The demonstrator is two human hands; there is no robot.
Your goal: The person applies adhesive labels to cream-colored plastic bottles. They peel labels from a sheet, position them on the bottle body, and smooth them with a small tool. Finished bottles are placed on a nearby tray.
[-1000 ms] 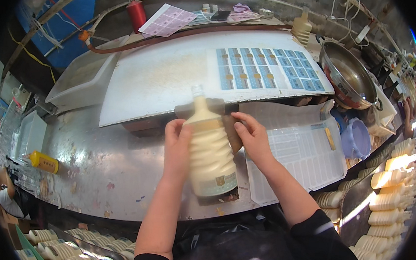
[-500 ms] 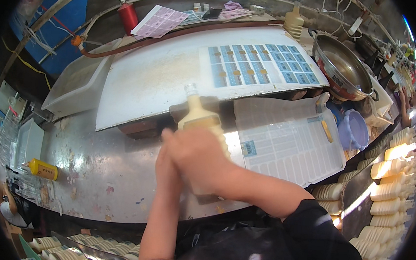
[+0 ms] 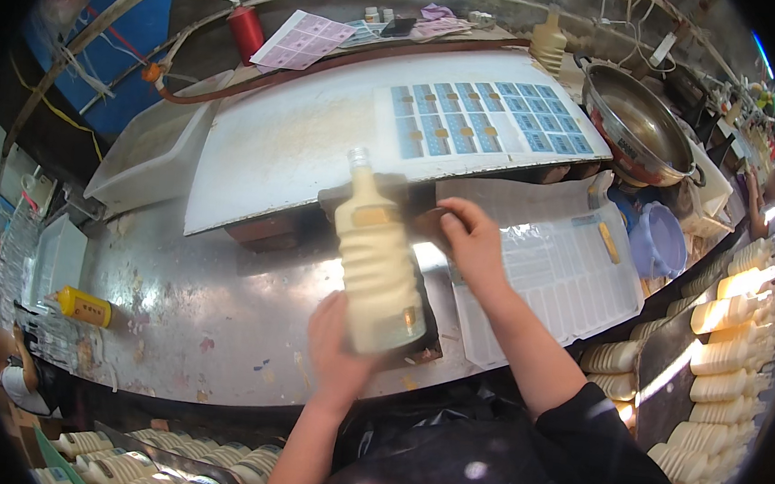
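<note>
A cream-coloured ribbed bottle (image 3: 374, 273) with a clear neck tilts slightly left in front of me, a little smeared by motion. My left hand (image 3: 337, 345) is closed round its lower end, partly hidden behind the base. To the right of the bottle, my right hand (image 3: 474, 244) is apart from it. Its thumb and fingers pinch a small dark brown flat piece (image 3: 431, 228); the material cannot be made out. Under the bottle, a dark stand (image 3: 428, 323) partly shows on the metal table (image 3: 208, 319). Beyond lies a white board (image 3: 286, 143) with rows of blue labels (image 3: 451, 124).
A translucent plastic sheet (image 3: 530, 281) covers the table's right side. Behind it stand a large metal pan (image 3: 639, 116) and a lilac bucket (image 3: 660, 245). A yellow squeeze bottle (image 3: 85, 306) lies at left. Rows of cream bottles (image 3: 722, 387) line the right; more sit below left.
My right hand has left the bottle and moved right, with the brown piece now showing in it. My left hand is now at the base, and the bottle's ribbed body has come into view.
</note>
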